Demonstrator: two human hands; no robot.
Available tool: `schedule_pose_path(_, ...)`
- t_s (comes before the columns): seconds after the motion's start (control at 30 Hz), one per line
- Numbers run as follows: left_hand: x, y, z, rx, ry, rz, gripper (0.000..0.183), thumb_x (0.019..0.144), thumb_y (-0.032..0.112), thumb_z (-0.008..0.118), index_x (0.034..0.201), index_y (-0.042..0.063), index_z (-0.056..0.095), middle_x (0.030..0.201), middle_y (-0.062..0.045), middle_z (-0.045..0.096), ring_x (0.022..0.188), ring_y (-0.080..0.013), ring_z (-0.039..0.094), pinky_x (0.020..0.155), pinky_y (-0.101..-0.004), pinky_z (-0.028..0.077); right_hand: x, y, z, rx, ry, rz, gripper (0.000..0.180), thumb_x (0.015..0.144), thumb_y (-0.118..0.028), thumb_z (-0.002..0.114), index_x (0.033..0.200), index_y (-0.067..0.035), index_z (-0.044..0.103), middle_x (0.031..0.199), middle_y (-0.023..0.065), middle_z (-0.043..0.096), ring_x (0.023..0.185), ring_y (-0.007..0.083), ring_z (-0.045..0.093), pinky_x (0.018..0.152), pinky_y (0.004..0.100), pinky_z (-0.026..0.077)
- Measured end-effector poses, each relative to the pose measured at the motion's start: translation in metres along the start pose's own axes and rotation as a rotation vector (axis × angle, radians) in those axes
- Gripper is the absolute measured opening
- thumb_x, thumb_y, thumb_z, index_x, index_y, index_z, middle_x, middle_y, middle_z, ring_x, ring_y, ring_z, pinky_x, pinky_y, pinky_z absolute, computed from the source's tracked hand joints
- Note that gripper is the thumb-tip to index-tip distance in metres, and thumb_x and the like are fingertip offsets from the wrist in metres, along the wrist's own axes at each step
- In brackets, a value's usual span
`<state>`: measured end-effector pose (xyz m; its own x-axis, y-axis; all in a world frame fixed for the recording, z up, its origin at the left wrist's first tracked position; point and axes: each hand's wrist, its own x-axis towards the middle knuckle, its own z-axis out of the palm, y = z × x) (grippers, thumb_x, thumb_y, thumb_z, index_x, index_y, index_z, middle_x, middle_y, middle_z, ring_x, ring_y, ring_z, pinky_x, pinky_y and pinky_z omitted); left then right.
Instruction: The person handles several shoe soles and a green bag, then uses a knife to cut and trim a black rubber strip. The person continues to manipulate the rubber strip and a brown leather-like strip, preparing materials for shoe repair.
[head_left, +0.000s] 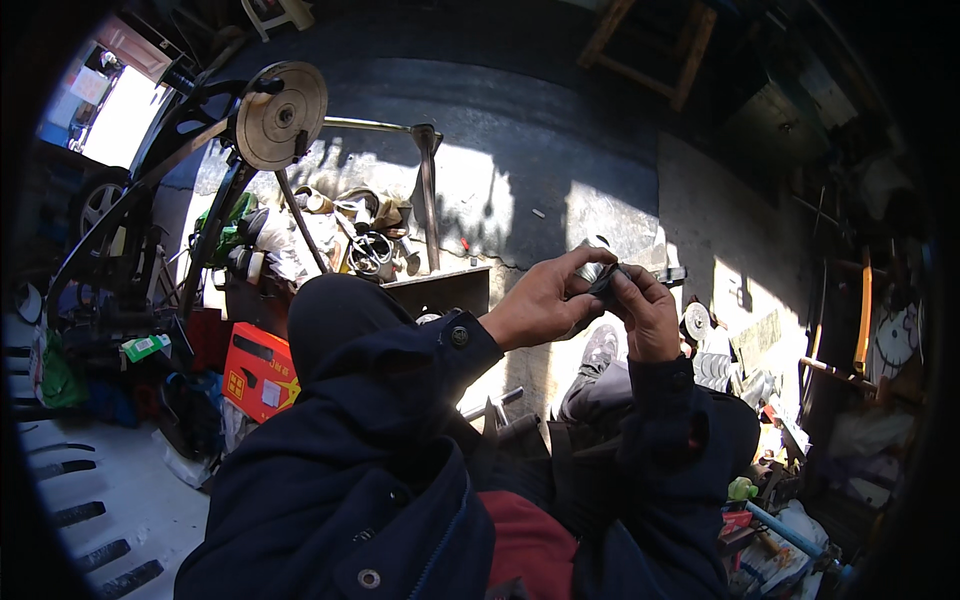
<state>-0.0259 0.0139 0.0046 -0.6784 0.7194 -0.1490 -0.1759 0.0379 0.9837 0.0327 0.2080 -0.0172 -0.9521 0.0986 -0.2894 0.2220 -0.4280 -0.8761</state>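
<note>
In front of my knees, my left hand (551, 300) and my right hand (646, 307) meet over a small dark, flexible-looking piece (604, 280). Thumbs and fingertips of both hands pinch it, and my fingers cover much of it. What it is exactly cannot be told. Just behind my left fingers shows a shiny silvery thing (592, 264), partly hidden. Past my right fingertips a short dark bar-like end (672, 276) sticks out to the right; whether it touches the held piece is unclear.
On the left stands a hand-cranked shoe-patching machine with a round wheel (281, 116). Below it are a pile of bags and scraps (315, 232) and a red-orange box (260, 371). Tools and odds and ends (780, 525) crowd the right. A wooden stool (645, 56) stands at the back.
</note>
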Motion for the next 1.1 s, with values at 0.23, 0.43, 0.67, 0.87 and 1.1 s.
schedule_pose_path(0.23, 0.007, -0.014, -0.004, -0.174, -0.105, -0.117, 0.052, 0.096, 0.023, 0.071, 0.140, 0.004, 0.049, 0.092, -0.003, 0.070, 0.082, -0.0066, 0.062, 0.075, -0.0248, 0.049, 0.000, -0.006, -0.005, 0.065, 0.083, -0.100, 0.017, 0.098, -0.013, 0.068, 0.105, 0.001, 0.066, 0.094, 0.0099, 0.072, 0.084, 0.0186, 0.072, 0.082, 0.0333, 0.061)
schedule_pose_path(0.43, 0.010, -0.019, -0.004, -0.121, -0.090, -0.166, 0.049, 0.095, 0.024, 0.073, 0.133, 0.002, 0.053, 0.090, -0.004, 0.069, 0.081, -0.0065, 0.061, 0.073, -0.0243, 0.048, -0.002, -0.013, -0.004, 0.106, 0.069, -0.066, 0.016, 0.099, -0.014, 0.064, 0.105, 0.001, 0.065, 0.095, 0.0124, 0.073, 0.086, 0.0232, 0.074, 0.081, 0.0404, 0.064)
schedule_pose_path(0.67, 0.000, -0.008, 0.008, 0.125, 0.140, 0.066, 0.036, 0.090, 0.014, 0.076, 0.114, 0.003, 0.052, 0.085, -0.005, 0.066, 0.075, -0.0075, 0.063, 0.069, -0.0248, 0.050, -0.001, -0.018, -0.007, 0.129, 0.142, -0.065, 0.017, 0.099, -0.017, 0.065, 0.106, -0.001, 0.064, 0.095, 0.0132, 0.073, 0.087, 0.0244, 0.075, 0.080, 0.0417, 0.064)
schedule_pose_path(0.87, 0.000, -0.009, 0.011, 0.208, 0.153, 0.131, 0.037, 0.089, 0.017, 0.078, 0.111, 0.004, 0.052, 0.087, -0.005, 0.065, 0.072, -0.0071, 0.062, 0.064, -0.0228, 0.050, 0.002, -0.013, -0.007, 0.118, 0.177, -0.088, 0.018, 0.099, -0.017, 0.065, 0.106, -0.001, 0.062, 0.097, 0.0131, 0.073, 0.085, 0.0222, 0.074, 0.079, 0.0384, 0.065)
schedule_pose_path(1.1, 0.004, -0.020, 0.011, -0.043, 0.138, 0.067, 0.040, 0.089, 0.028, 0.080, 0.112, 0.004, 0.058, 0.087, -0.003, 0.066, 0.075, -0.0064, 0.060, 0.066, -0.0227, 0.049, 0.002, -0.012, -0.004, 0.092, 0.182, -0.148, 0.019, 0.099, -0.016, 0.065, 0.109, 0.000, 0.060, 0.097, 0.0144, 0.072, 0.087, 0.0235, 0.074, 0.078, 0.0384, 0.065)
